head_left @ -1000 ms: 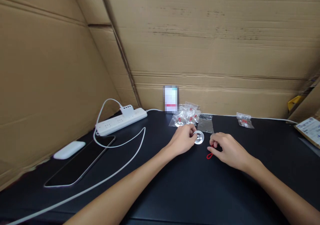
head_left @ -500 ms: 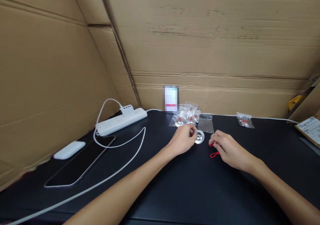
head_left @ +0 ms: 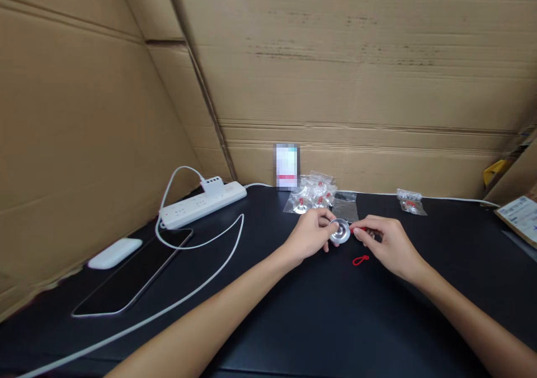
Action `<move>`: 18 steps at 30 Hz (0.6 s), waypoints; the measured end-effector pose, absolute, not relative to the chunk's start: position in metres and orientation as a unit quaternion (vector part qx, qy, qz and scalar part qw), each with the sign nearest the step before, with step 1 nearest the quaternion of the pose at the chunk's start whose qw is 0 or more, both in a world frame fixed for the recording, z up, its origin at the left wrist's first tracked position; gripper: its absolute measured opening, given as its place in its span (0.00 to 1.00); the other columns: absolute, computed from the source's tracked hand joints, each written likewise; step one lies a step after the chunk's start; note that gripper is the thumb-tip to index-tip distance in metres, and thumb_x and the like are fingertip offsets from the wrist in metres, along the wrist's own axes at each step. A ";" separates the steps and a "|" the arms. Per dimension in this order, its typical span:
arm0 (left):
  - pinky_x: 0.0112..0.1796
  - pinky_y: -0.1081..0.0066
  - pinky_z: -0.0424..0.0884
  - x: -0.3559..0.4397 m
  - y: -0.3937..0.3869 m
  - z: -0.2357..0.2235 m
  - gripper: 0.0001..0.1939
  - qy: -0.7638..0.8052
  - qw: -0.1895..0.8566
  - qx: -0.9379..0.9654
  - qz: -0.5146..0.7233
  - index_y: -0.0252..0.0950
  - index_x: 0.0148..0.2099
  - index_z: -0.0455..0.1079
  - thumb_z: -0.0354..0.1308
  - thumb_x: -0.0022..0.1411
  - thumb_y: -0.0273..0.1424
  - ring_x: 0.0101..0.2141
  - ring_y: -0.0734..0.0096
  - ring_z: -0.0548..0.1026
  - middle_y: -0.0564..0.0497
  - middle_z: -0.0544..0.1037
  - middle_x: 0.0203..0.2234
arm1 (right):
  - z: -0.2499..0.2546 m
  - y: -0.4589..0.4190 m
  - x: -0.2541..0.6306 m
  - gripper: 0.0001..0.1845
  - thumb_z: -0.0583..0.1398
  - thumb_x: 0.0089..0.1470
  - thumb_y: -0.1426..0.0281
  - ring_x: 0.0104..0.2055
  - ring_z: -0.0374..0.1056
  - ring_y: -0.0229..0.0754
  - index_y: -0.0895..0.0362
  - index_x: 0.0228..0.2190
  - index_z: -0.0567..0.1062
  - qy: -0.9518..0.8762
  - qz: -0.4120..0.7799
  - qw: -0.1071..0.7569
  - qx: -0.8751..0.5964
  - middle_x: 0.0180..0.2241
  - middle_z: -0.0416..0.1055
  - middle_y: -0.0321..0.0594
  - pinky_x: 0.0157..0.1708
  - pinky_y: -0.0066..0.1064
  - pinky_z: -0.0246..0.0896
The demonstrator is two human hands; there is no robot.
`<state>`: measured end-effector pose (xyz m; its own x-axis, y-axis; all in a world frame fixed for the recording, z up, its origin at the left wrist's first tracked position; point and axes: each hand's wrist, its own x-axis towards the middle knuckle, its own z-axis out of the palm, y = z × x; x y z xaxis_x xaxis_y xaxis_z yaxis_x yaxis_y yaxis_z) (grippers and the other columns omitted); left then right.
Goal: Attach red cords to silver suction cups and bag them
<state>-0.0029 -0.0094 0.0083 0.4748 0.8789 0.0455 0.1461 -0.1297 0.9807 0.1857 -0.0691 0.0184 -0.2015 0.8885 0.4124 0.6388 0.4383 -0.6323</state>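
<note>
Between the thumb and fingers of my left hand (head_left: 312,232) is a small round silver metal disc (head_left: 343,232), held by its left side with its dished face toward me. My right hand (head_left: 384,241) is closed in a pinch on a red cord (head_left: 356,230), whose tip is close to the disc's right edge; whether they touch I cannot tell. Just below that hand, a second looped red cord (head_left: 361,260) lies on the black table. Behind the disc a flat clear plastic bag (head_left: 345,204) lies beside a pile of clear bags (head_left: 312,193) containing silver and red pieces.
A blurred phone-like screen (head_left: 287,167) stands against the cardboard wall (head_left: 356,87). At left are a white power strip (head_left: 205,202) with a cable, a dark tablet-like device (head_left: 134,277) and a white case (head_left: 115,253). Another small bag (head_left: 411,203) and a labelled package (head_left: 520,218) are at right.
My left hand has lifted and tilted the disc, moving it slightly right. My right hand has brought its red cord up toward the disc's edge, leaving the looped cord fully visible on the table.
</note>
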 end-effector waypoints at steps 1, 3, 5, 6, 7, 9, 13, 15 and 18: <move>0.18 0.73 0.68 -0.002 -0.011 0.010 0.05 0.378 0.559 0.653 0.345 0.33 0.33 0.65 0.56 0.61 0.28 0.21 0.68 0.76 0.48 0.77 0.23 | 0.017 -0.068 0.186 0.11 0.58 0.59 0.66 0.28 0.68 0.40 0.54 0.35 0.81 -0.750 0.176 0.393 -0.503 0.28 0.75 0.39 0.28 0.31 0.63; 0.19 0.73 0.70 -0.001 -0.013 0.013 0.04 0.374 0.588 0.624 0.352 0.33 0.33 0.65 0.57 0.61 0.27 0.22 0.67 0.77 0.47 0.77 0.22 | 0.014 -0.066 0.186 0.11 0.60 0.58 0.64 0.29 0.71 0.41 0.54 0.35 0.82 -0.730 0.219 0.417 -0.495 0.28 0.75 0.40 0.30 0.33 0.67; 0.21 0.71 0.73 0.000 -0.015 0.016 0.04 0.372 0.610 0.603 0.355 0.32 0.33 0.65 0.57 0.62 0.26 0.23 0.67 0.78 0.47 0.77 0.21 | 0.011 -0.065 0.186 0.11 0.61 0.56 0.63 0.29 0.73 0.42 0.55 0.37 0.81 -0.703 0.278 0.443 -0.482 0.30 0.77 0.41 0.32 0.36 0.71; 0.22 0.70 0.74 0.000 -0.016 0.017 0.04 0.371 0.620 0.593 0.355 0.32 0.33 0.65 0.57 0.62 0.25 0.23 0.68 0.78 0.46 0.78 0.22 | 0.010 -0.064 0.185 0.12 0.62 0.54 0.63 0.30 0.74 0.42 0.55 0.38 0.80 -0.689 0.305 0.454 -0.476 0.31 0.77 0.41 0.34 0.37 0.72; 0.23 0.70 0.74 0.000 -0.017 0.018 0.04 0.372 0.629 0.584 0.354 0.32 0.34 0.65 0.57 0.62 0.25 0.23 0.68 0.78 0.46 0.78 0.22 | 0.009 -0.063 0.185 0.13 0.63 0.53 0.64 0.30 0.75 0.43 0.56 0.40 0.80 -0.676 0.326 0.462 -0.473 0.31 0.78 0.41 0.35 0.37 0.73; 0.26 0.68 0.76 0.001 -0.019 0.020 0.04 0.372 0.645 0.566 0.354 0.31 0.34 0.66 0.58 0.61 0.24 0.23 0.68 0.78 0.46 0.78 0.23 | 0.008 -0.063 0.185 0.13 0.64 0.52 0.65 0.31 0.76 0.43 0.56 0.40 0.79 -0.662 0.344 0.468 -0.473 0.32 0.79 0.41 0.36 0.38 0.74; 0.33 0.63 0.78 0.002 -0.022 0.022 0.05 0.362 0.666 0.548 0.353 0.31 0.34 0.66 0.61 0.59 0.23 0.27 0.66 0.80 0.47 0.79 0.24 | 0.008 -0.063 0.186 0.07 0.62 0.54 0.67 0.31 0.74 0.43 0.56 0.34 0.80 -0.687 0.288 0.452 -0.491 0.30 0.78 0.40 0.35 0.36 0.72; 0.36 0.61 0.78 0.002 -0.024 0.023 0.05 0.352 0.680 0.538 0.353 0.31 0.34 0.67 0.62 0.58 0.23 0.29 0.65 0.80 0.46 0.79 0.25 | 0.010 -0.064 0.187 0.07 0.60 0.56 0.69 0.30 0.72 0.42 0.55 0.33 0.79 -0.711 0.221 0.438 -0.505 0.31 0.77 0.39 0.34 0.35 0.69; 0.40 0.58 0.78 0.001 -0.025 0.023 0.06 0.326 0.705 0.523 0.351 0.31 0.35 0.68 0.63 0.57 0.24 0.32 0.63 0.81 0.44 0.80 0.28 | 0.013 -0.067 0.185 0.08 0.57 0.59 0.71 0.29 0.68 0.40 0.54 0.33 0.78 -0.744 0.130 0.408 -0.513 0.31 0.75 0.39 0.31 0.32 0.64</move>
<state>0.0015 -0.0254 0.0227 0.5421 0.8352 -0.0930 -0.1539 0.2074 0.9661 0.1851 -0.0669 0.0131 -0.1405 0.8695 0.4735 0.6566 0.4398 -0.6128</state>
